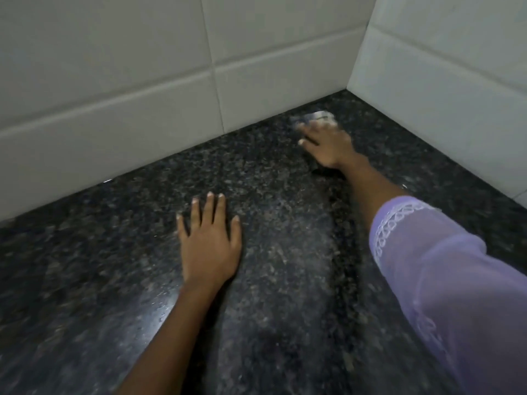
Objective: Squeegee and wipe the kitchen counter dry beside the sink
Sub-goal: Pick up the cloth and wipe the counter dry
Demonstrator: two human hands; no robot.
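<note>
The dark speckled granite counter (119,266) fills the view and meets white tiled walls at a far right corner. My left hand (209,240) lies flat on the counter in the middle, fingers spread and straight, holding nothing. Near the corner my right hand (325,143) is blurred by motion. Its fingers stretch out over a small grey cloth (318,116) and press it onto the counter. A lighter smeared streak runs down the counter from that hand toward me. No squeegee and no sink are in view.
White tiled wall (114,81) runs along the back of the counter and another tiled wall (445,89) closes the right side. My lilac lace-edged sleeve (445,280) covers the right forearm at the lower right.
</note>
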